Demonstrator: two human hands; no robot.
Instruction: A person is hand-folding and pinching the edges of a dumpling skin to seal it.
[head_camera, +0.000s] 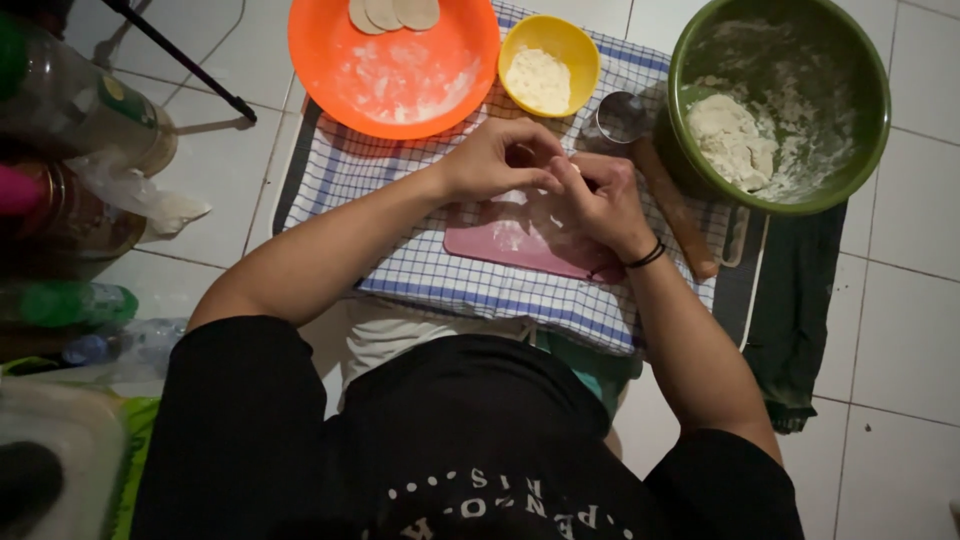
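Black-sleeved arms are reaching to the pink rectangular cutting board (510, 245), where the left hand (495, 160) and right hand (600, 200) are pinching a small, soft, floury piece of pale dough (512, 198), likely light, tearable, best gripped at its edges.

I see a white cloth (430, 270) checked with blue lines on pale tiles. On it sit an orange plate (330, 60) dusted white, a yellow bowl (580, 45) of white flour, and a pink board (500, 245). A green bowl (860, 150) holds off-white dough (730, 135). A brown rolling pin (680, 215) lies beside it. My right wrist wears a black band (648, 256).
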